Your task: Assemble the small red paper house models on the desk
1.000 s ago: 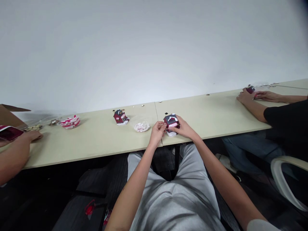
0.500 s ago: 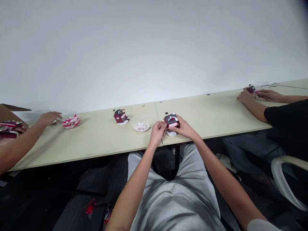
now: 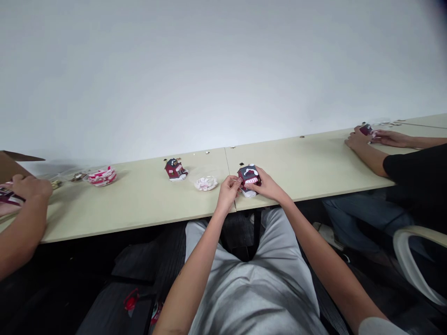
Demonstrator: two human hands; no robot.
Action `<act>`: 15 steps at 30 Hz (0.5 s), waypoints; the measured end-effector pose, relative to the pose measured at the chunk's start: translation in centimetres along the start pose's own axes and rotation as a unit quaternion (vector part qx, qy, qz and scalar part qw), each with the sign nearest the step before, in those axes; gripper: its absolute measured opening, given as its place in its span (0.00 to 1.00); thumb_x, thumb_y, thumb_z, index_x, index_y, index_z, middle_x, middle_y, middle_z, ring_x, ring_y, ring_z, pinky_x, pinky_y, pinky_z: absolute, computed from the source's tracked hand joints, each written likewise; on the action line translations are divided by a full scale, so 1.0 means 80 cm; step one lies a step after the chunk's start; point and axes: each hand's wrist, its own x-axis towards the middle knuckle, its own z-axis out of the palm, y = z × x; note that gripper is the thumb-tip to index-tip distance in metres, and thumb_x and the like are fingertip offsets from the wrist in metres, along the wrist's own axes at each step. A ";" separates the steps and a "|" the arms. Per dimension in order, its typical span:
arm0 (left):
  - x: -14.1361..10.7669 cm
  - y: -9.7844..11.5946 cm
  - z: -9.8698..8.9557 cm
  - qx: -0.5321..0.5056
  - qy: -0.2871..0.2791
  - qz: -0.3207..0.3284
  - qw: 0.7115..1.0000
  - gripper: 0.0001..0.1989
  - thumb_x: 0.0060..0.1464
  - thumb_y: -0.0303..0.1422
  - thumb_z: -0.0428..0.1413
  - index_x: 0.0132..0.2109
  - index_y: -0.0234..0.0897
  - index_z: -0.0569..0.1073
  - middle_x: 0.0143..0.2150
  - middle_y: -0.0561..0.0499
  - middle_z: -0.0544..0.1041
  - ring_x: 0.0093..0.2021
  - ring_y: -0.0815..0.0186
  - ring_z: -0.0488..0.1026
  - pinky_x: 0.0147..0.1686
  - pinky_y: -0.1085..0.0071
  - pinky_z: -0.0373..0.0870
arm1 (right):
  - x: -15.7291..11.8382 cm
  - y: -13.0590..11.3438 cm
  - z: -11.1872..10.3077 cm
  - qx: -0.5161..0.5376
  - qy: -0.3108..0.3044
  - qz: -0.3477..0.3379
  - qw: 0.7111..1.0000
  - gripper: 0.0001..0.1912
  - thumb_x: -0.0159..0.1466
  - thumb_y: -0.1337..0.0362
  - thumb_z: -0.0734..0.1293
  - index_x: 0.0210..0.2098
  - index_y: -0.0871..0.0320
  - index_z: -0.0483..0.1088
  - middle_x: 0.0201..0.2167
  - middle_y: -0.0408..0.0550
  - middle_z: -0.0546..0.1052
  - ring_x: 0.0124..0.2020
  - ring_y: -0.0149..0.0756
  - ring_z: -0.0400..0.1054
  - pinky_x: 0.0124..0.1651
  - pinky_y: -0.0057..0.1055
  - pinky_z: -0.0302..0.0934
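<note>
A small dark red house with a grey, white-trimmed roof (image 3: 248, 173) stands at the table's front edge before me. My right hand (image 3: 268, 185) is wrapped round its right side, thumb across the front. At the house's left wall, my left hand (image 3: 228, 190) has thumb and fingertips pinched together; whatever is between them is too small to make out. Just left of my hands lies a clear plastic bag with small white pieces (image 3: 206, 183). Farther left stands a second red house (image 3: 176, 170) with a white base.
On the left, a co-worker's hand (image 3: 33, 187) is by a cardboard box (image 3: 10, 166), near a bag of red-and-white pieces (image 3: 102, 177). Another person's hands (image 3: 359, 137) hold a small house at the right. Small bits lie along the table's back (image 3: 302, 137).
The co-worker's hand at the left has drawn back from the bags to the box and the item there. My own hands and the house look unchanged.
</note>
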 end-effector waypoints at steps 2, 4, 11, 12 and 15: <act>0.000 0.001 0.000 0.000 -0.001 0.000 1.000 0.19 0.53 0.48 0.62 0.40 0.37 0.70 0.28 0.54 0.73 0.25 0.71 0.68 0.21 0.77 0.60 | 0.000 0.000 0.000 0.000 0.001 -0.002 1.000 0.34 0.62 0.48 0.72 0.62 0.53 0.64 0.57 0.54 0.72 0.58 0.50 0.67 0.61 0.46 0.61; 0.000 0.001 0.000 0.001 -0.001 0.000 1.000 0.19 0.53 0.47 0.62 0.40 0.37 0.70 0.28 0.54 0.73 0.25 0.71 0.68 0.21 0.77 0.60 | 0.000 0.000 0.000 0.001 0.004 -0.001 1.000 0.34 0.61 0.48 0.72 0.62 0.53 0.64 0.58 0.54 0.72 0.59 0.50 0.67 0.62 0.47 0.61; 0.001 -0.001 0.000 -0.004 0.005 -0.001 1.000 0.19 0.52 0.47 0.63 0.40 0.37 0.71 0.27 0.54 0.73 0.25 0.71 0.68 0.21 0.77 0.60 | -0.001 0.003 0.002 0.020 0.004 0.025 0.999 0.45 0.58 0.47 0.75 0.68 0.53 0.55 0.61 0.55 0.70 0.60 0.50 0.67 0.64 0.48 0.60; 0.001 -0.001 0.000 -0.005 0.005 -0.001 1.000 0.19 0.52 0.47 0.63 0.40 0.37 0.71 0.27 0.54 0.73 0.25 0.71 0.68 0.21 0.77 0.60 | -0.001 0.004 0.002 0.020 0.004 0.025 0.999 0.45 0.58 0.47 0.75 0.68 0.53 0.56 0.61 0.55 0.70 0.60 0.50 0.67 0.64 0.48 0.60; 0.001 -0.002 0.000 -0.007 0.007 -0.001 1.000 0.19 0.52 0.47 0.63 0.40 0.37 0.71 0.27 0.54 0.73 0.24 0.71 0.68 0.21 0.77 0.60 | 0.000 0.004 0.002 0.013 -0.003 0.009 1.000 0.41 0.57 0.48 0.76 0.64 0.53 0.62 0.60 0.55 0.71 0.60 0.51 0.66 0.64 0.48 0.60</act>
